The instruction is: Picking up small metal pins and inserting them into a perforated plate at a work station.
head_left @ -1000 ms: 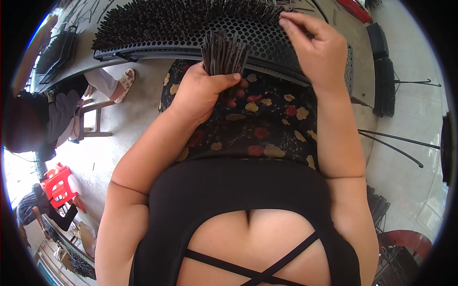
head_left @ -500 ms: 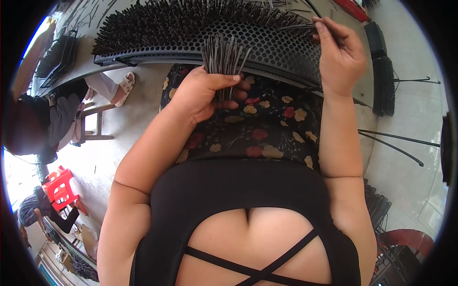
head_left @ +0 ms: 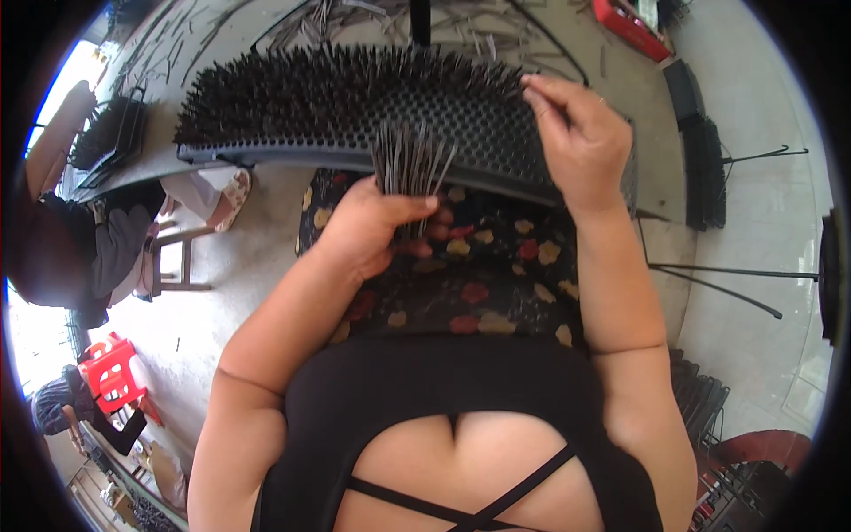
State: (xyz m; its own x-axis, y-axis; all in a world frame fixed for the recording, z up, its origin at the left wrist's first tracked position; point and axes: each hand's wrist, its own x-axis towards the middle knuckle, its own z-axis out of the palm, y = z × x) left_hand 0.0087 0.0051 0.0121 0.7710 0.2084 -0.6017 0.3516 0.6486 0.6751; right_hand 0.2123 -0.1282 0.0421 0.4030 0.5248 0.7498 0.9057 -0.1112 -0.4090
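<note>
In front of me lies a long black perforated panel [head_left: 496,146]. Dark upright bristles [head_left: 275,106] fill its left part and far edge, while the near right part shows bare holes. My left hand [head_left: 372,222] is closed around a bundle of thin dark strips [head_left: 409,160], held upright at the panel's near edge. My right hand [head_left: 585,133] is closed in a pinch at the far right end of the bristle rows. Whatever lies between its fingertips is too small to make out among the bristles.
Loose dark strips [head_left: 213,35] litter the table beyond the panel. A red box [head_left: 631,31] is at the far right, with black bristled pieces [head_left: 706,173] below it. To the left, another person [head_left: 115,239] sits by a stool [head_left: 182,257]; a red plastic chair [head_left: 113,372] stands lower left.
My right hand has moved left and nearer, down to the bristles' right end. The panel appears lower in view, showing more table beyond. My left hand still grips the bundle.
</note>
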